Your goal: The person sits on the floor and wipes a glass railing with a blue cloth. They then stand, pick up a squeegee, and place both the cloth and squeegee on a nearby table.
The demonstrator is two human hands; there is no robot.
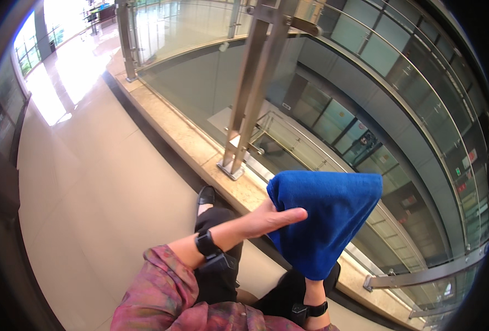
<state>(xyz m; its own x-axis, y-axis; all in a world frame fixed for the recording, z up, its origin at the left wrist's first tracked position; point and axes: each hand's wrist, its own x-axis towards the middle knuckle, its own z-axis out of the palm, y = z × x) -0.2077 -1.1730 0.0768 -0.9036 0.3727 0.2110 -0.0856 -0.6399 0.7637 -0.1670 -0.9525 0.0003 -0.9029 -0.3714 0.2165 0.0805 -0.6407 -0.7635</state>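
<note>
A blue cloth (325,219), folded and soft like microfibre, is held up in front of me before the glass railing. My left hand (271,219) grips its left side, thumb lying over the near face and the fingers hidden behind. The cloth drapes over my right hand, so only the right wrist (314,291) shows below its lower corner. How the fingers of that hand are placed cannot be seen.
A steel railing post (248,95) rises from the stone curb (174,120) just ahead. Beyond the glass panels the atrium drops to a lower level. Another steel post (426,275) stands at right. Glossy tiled floor (91,186) runs along the left.
</note>
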